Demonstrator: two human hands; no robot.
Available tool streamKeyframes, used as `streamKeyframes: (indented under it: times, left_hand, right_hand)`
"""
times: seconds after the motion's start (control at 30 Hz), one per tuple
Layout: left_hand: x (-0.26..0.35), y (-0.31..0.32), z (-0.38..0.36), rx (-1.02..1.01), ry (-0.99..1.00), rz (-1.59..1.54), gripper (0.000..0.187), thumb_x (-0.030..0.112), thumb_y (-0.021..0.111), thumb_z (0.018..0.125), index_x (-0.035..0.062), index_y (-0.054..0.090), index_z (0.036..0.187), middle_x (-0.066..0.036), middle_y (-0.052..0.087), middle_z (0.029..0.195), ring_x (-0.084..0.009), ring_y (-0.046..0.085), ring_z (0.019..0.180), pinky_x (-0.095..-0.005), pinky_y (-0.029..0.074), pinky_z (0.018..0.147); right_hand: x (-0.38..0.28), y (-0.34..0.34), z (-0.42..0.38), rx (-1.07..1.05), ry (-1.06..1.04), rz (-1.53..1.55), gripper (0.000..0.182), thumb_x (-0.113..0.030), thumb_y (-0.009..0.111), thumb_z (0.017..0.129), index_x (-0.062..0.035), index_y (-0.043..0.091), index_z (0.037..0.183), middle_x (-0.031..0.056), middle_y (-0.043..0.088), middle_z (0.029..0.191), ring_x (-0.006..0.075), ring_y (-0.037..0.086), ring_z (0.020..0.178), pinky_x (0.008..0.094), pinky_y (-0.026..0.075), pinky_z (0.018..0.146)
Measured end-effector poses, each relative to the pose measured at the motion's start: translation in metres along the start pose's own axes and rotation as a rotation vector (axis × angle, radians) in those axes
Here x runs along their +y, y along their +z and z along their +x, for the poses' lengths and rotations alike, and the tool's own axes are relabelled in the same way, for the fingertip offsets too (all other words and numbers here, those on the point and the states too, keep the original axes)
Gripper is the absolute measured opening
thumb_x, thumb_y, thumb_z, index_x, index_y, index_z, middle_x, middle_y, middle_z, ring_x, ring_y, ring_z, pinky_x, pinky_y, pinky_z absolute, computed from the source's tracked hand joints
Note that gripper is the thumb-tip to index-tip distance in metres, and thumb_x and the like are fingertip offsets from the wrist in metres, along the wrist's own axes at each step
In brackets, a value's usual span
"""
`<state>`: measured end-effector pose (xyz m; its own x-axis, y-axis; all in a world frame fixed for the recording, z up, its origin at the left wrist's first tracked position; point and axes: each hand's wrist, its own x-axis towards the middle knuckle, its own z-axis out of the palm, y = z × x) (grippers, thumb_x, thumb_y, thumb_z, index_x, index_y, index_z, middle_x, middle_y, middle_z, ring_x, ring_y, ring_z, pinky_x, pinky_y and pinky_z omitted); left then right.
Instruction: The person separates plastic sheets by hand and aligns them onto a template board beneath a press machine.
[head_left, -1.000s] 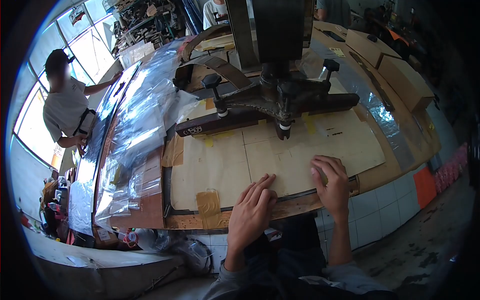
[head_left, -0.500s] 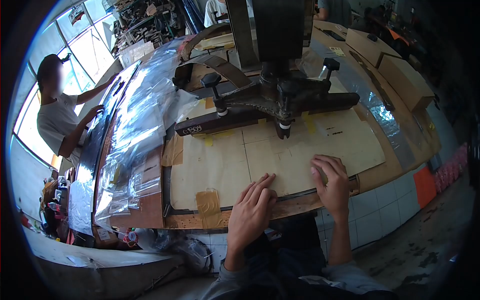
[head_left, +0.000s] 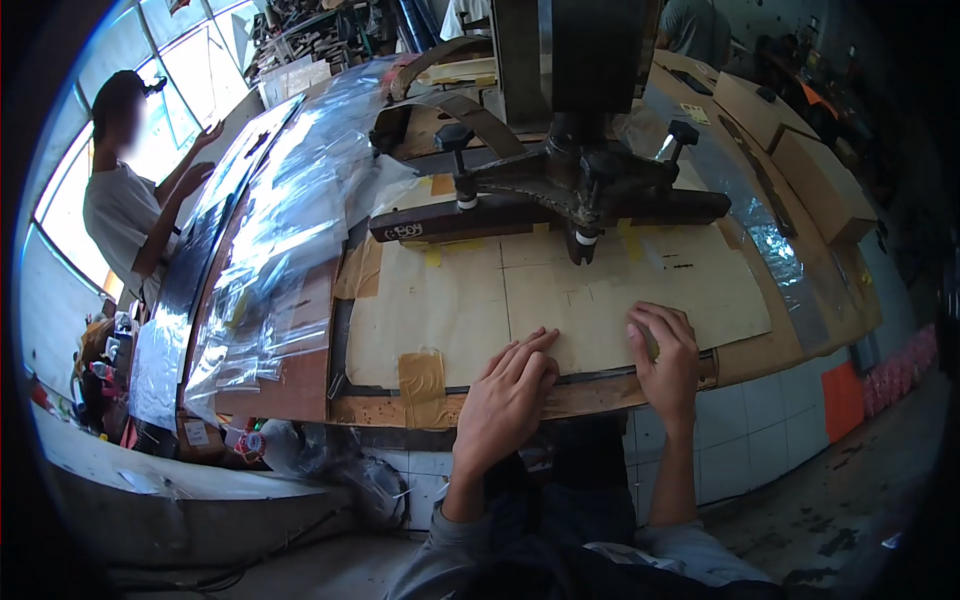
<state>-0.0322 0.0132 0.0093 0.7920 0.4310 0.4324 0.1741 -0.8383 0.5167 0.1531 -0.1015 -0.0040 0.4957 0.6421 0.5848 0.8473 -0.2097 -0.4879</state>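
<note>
A pale board (head_left: 440, 320) with pencil lines and yellow tape lies on the worktable under a black metal press (head_left: 575, 185). On its near edge rests my left hand (head_left: 508, 400), palm down, its fingers extended and lying close together. To the right, my right hand (head_left: 665, 365) touches the board near its front edge, fingers curved and thumb apart, with nothing visible in it. Brown tape (head_left: 422, 388) crosses the front edge left of my left hand.
Clear plastic sheeting (head_left: 285, 240) covers the left side. Beyond it a person (head_left: 125, 210) stands with both hands raised. Cardboard boxes (head_left: 815, 180) sit at the right, and curved strips (head_left: 465, 115) lie behind the press.
The view has shifted, so the table sits slightly higher and further right. Both my hands keep about the same place on the board. The person at the left has lifted their hands off the dark surface.
</note>
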Motion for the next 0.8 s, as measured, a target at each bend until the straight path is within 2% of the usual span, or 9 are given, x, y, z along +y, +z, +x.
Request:
streamKeyframes:
  times: [0.57, 0.8]
  left_hand:
    - [-0.0038, 0.0015, -0.0007, -0.004, 0.031, -0.005, 0.008, 0.008, 0.056, 0.088, 0.0026, 0.054, 0.094, -0.013, 0.056, 0.128, -0.0303, 0.050, 0.125, -0.0423, 0.040, 0.101]
    - [0.0003, -0.0016, 0.0049, -0.029, -0.024, -0.052, 0.008, 0.009, 0.056, 0.089, 0.0028, 0.054, 0.094, -0.013, 0.055, 0.129, -0.0296, 0.049, 0.125, -0.0424, 0.039, 0.103]
  right_hand:
    - [-0.0001, 0.0019, 0.0004, -0.039, -0.013, -0.066, 0.021, -0.014, 0.064, 0.086, -0.0016, 0.065, 0.103, 0.0119, 0.065, 0.114, 0.0287, 0.059, 0.109, 0.0391, 0.044, 0.094]
    - [-0.0001, 0.0013, 0.0041, -0.056, -0.017, -0.067, 0.025, -0.016, 0.067, 0.084, -0.0023, 0.066, 0.105, 0.0122, 0.064, 0.118, 0.0274, 0.057, 0.115, 0.0403, 0.042, 0.095]
